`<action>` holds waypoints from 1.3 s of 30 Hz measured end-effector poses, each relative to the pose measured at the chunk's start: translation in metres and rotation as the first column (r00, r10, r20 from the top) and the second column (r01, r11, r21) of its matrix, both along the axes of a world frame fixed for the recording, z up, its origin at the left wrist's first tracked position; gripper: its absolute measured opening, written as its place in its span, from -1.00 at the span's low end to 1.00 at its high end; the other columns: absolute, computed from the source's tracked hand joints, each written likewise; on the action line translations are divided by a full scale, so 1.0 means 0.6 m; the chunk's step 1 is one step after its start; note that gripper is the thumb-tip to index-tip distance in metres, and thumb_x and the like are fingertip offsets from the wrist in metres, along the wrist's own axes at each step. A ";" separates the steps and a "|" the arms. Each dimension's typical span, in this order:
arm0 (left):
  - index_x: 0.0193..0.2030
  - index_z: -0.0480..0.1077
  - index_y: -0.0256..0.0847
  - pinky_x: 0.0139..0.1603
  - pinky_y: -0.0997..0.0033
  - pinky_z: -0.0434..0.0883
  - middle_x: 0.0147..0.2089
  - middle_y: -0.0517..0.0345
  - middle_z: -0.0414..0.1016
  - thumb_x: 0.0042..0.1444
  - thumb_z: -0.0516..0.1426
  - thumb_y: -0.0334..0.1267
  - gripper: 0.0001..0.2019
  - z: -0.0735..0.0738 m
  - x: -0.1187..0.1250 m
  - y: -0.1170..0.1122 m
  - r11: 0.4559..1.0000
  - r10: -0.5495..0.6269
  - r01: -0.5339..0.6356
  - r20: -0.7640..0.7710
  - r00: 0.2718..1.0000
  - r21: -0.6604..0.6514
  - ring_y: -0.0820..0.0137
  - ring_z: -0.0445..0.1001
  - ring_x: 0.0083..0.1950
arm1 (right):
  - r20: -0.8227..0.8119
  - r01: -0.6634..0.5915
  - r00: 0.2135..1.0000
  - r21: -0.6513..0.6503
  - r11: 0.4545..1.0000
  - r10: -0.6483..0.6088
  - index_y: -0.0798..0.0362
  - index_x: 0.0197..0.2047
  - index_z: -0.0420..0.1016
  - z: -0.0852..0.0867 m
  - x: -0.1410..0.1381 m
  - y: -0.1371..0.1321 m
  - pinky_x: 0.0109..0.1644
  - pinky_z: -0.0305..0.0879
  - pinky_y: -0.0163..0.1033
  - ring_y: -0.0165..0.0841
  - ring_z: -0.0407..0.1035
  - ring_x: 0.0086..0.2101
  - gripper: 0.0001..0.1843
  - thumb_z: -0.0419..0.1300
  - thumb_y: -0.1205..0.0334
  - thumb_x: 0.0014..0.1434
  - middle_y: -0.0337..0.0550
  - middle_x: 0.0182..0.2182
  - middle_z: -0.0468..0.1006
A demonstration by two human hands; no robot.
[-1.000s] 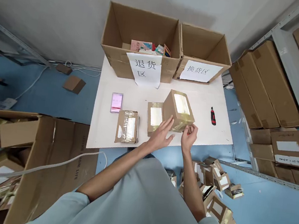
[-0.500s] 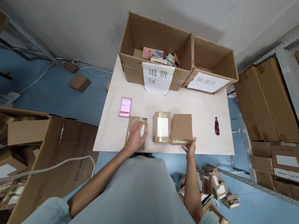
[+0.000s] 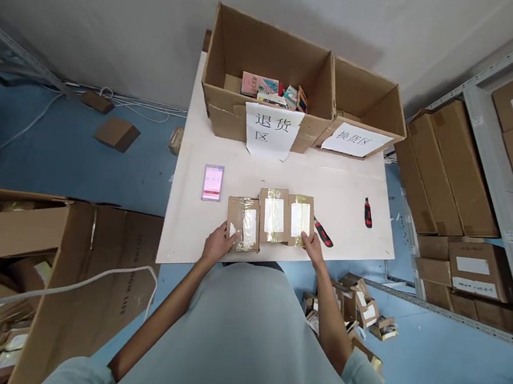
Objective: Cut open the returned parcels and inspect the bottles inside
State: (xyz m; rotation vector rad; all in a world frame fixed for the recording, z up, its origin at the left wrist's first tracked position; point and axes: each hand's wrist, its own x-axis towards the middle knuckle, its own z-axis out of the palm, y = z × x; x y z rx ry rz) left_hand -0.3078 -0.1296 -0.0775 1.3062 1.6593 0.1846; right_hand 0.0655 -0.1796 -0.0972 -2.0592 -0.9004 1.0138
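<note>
The left parcel [image 3: 245,225] is held at its near left corner by the left hand [image 3: 219,241], whose fingers are partly curled along the side, with the thumb laid over the top. The right parcel [image 3: 300,217] is pinched in the same way at its near right corner by the right hand [image 3: 312,247]; the undersides of both grips are hidden. Between them, the middle parcel [image 3: 272,215] is enclosed in a side-by-side row, all three taped, with white labels facing up, near the front edge of a white bench [image 3: 351,192]. Just right of the row, a red and black knife [image 3: 324,234] is partly covered; a second knife [image 3: 368,213] is placed farther right. To the left, a lit phone [image 3: 213,183] is laid flat. Along the back, a large carton [image 3: 276,43] containing colourful boxes [image 3: 260,85] and a smaller carton [image 3: 355,88] are set together, each fronted by a paper sign.
</note>
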 end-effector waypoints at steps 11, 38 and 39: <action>0.49 0.36 -0.07 0.24 0.17 0.51 0.28 -0.05 0.73 0.50 0.10 0.03 -0.48 0.012 0.119 0.139 0.996 -0.057 0.069 -0.193 0.979 0.057 -0.02 0.67 0.29 | -0.033 0.090 0.995 0.028 0.996 -0.089 0.02 0.12 0.57 -0.016 0.072 0.104 0.13 0.65 0.01 0.00 0.64 0.08 -0.33 0.33 -0.38 0.24 0.12 0.05 0.76; 0.42 0.53 -0.25 0.24 0.17 0.54 0.18 -0.16 0.75 0.37 0.26 -0.14 -0.47 -0.022 0.403 0.365 0.972 0.212 -0.181 -0.224 0.951 0.151 0.02 0.70 0.22 | 0.140 0.057 0.989 -0.007 0.998 -0.056 0.10 0.31 0.51 -0.055 0.331 0.369 0.30 0.50 0.06 0.08 0.54 0.21 -0.30 0.24 -0.33 0.44 0.23 0.14 0.68; 0.44 0.52 -0.26 0.25 0.17 0.54 0.19 -0.17 0.75 0.36 0.26 -0.14 -0.45 -0.025 0.401 0.359 0.970 0.222 -0.194 -0.202 0.954 0.150 0.02 0.70 0.22 | 0.151 0.053 0.987 -0.015 0.998 -0.050 0.10 0.30 0.51 -0.052 0.333 0.369 0.32 0.49 0.11 0.10 0.54 0.20 -0.32 0.24 -0.31 0.44 0.25 0.14 0.67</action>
